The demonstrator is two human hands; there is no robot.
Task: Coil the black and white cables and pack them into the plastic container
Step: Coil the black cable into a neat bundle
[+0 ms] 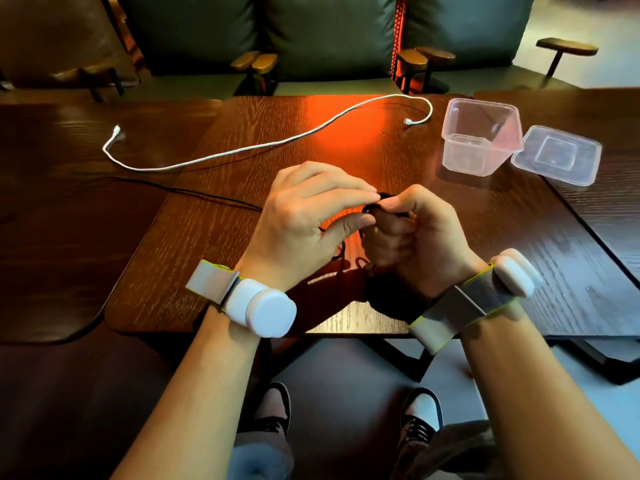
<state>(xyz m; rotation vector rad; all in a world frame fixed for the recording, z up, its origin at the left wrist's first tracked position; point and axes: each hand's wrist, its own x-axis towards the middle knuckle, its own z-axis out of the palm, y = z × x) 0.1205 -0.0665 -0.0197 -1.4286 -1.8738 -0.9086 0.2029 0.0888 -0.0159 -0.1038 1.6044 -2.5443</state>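
Pinching a loop of the thin black cable (pixel 214 198) between thumb and fingertips, the left hand (pixel 304 216) is meeting the right hand (pixel 415 233) above the near middle of the dark brown wooden surface (pixel 450 220). The right hand is curling its fingers around the gathered black loops and is gripping them. A single strand of the black cable is trailing away leftward across the surface. The long white braided cable (pixel 235 152) is lying uncoiled on the far half of the surface, well apart from both hands. The clear square plastic container (pixel 478 150) is standing upright at the far right, with its clear plastic lid (pixel 557 155) lying just beside it. Both wrists are wearing grey straps carrying white modules.
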